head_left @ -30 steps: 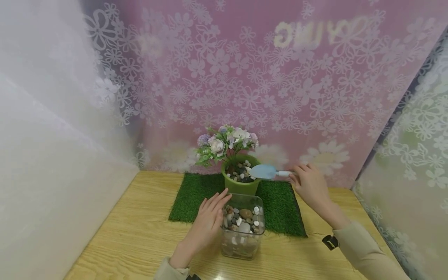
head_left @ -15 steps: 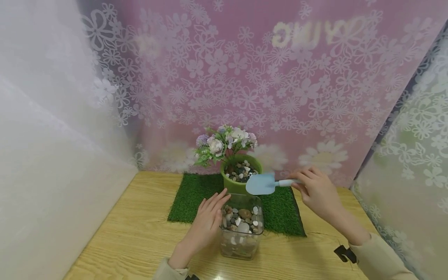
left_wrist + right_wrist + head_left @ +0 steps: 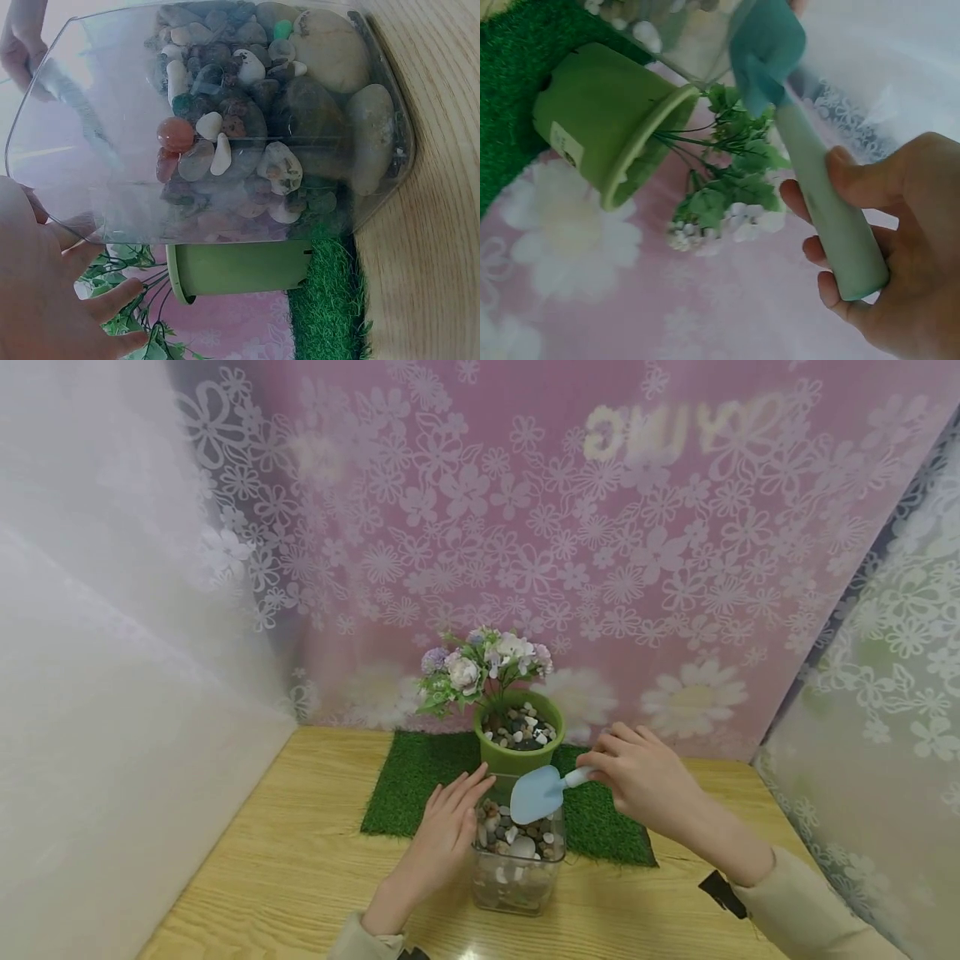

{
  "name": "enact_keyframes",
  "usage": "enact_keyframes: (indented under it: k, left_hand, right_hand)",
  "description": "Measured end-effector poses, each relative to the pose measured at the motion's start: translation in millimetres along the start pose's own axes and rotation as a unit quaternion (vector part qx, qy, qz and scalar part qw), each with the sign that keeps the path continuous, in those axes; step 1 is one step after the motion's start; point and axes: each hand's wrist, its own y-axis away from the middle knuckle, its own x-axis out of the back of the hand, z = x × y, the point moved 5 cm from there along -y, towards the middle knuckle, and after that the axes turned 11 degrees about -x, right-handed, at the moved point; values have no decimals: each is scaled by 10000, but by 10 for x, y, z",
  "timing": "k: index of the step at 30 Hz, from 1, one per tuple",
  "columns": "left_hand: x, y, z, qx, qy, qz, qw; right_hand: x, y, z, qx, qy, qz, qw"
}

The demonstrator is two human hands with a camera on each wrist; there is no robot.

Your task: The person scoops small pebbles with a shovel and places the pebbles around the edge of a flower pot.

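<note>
My right hand (image 3: 648,781) grips the white handle of a small blue hand trowel (image 3: 537,795), whose blade is over the clear plastic container (image 3: 517,893). In the right wrist view, thumb and fingers wrap the trowel handle (image 3: 829,202). Pebbles (image 3: 517,843) of mixed colours and sizes lie in the container. My left hand (image 3: 446,827) rests at the container's left rim with its fingers straight. Behind the container is a green flowerpot (image 3: 517,762) with artificial flowers (image 3: 480,668) and pebbles inside.
The pot stands on a green turf mat (image 3: 611,827) on a wooden table (image 3: 300,860). A pink flowered curtain (image 3: 525,527) hangs close behind. A pale sheet (image 3: 135,652) borders the left side, and a flowered one (image 3: 892,693) borders the right.
The trowel has moved from the pot's right rim toward me, over the clear container, its blade now angled downward. My left hand has stayed in place.
</note>
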Motion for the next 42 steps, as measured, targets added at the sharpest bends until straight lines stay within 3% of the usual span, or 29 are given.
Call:
enact_keyframes:
  k: [7,15,18,24,27,34,39,42]
  left_hand:
    - [-7,-3,-5,18,18,23,10000]
    - [-11,-5,-1,20,2,-18,10000]
    - [-17,-2,-10,3,3,-7,10000]
    - [-14,1,-20,12,-3,-1,10000]
    - [-4,-2,-21,23,-16,17,10000]
    - [14,-5,-21,34,11,1,10000]
    - [9,3,-6,16,45,-2,10000]
    - [5,4,3,47,40,-47,10000]
  right_hand:
    - [-43,-172,-136,359,461,-750,9955]
    - [-265,-184,-382,574,461,-1038,9919]
    - [-340,-136,-463,673,376,-917,9928]
    - [-358,-25,-474,757,-93,-170,9969]
    - [-380,17,-438,622,-331,-253,9972]
    - [-461,66,-337,27,-961,-885,9914]
    - [-526,113,-315,-299,-1207,-997,9872]
    - [-518,173,-271,-473,-1491,-830,9842]
